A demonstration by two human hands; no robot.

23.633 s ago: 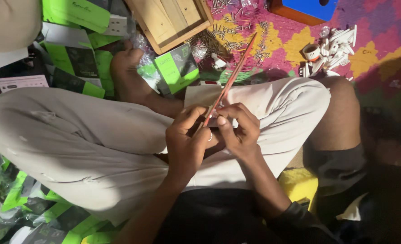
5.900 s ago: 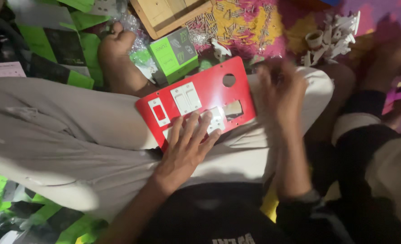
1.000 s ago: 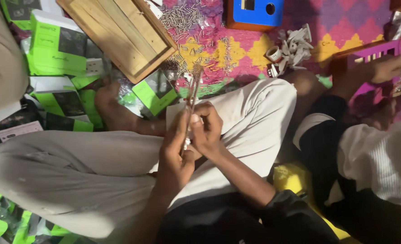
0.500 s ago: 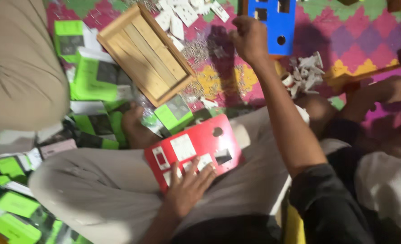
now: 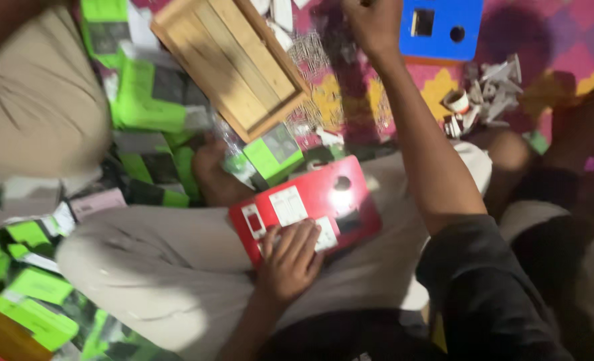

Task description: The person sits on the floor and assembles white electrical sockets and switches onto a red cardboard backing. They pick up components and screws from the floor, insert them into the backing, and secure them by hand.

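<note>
My left hand (image 5: pixel 289 261) lies flat and open on the red switch plate (image 5: pixel 307 207) across my lap, pinning without gripping. The plate looks light, stiff and smooth; its edges seem the safest hold. My right hand (image 5: pixel 372 23) reaches away, its grip unclear.

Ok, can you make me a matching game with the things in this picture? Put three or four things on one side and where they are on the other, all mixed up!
Things:
1. red panel
2. wooden tray
3. blue panel
4. left hand

Places:
A. at the top right, on the patterned mat
B. lying on the person's lap
C. resting flat on the red panel
D. at the top, among the green boxes

Pairs: 1-B, 2-D, 3-A, 4-C
</note>
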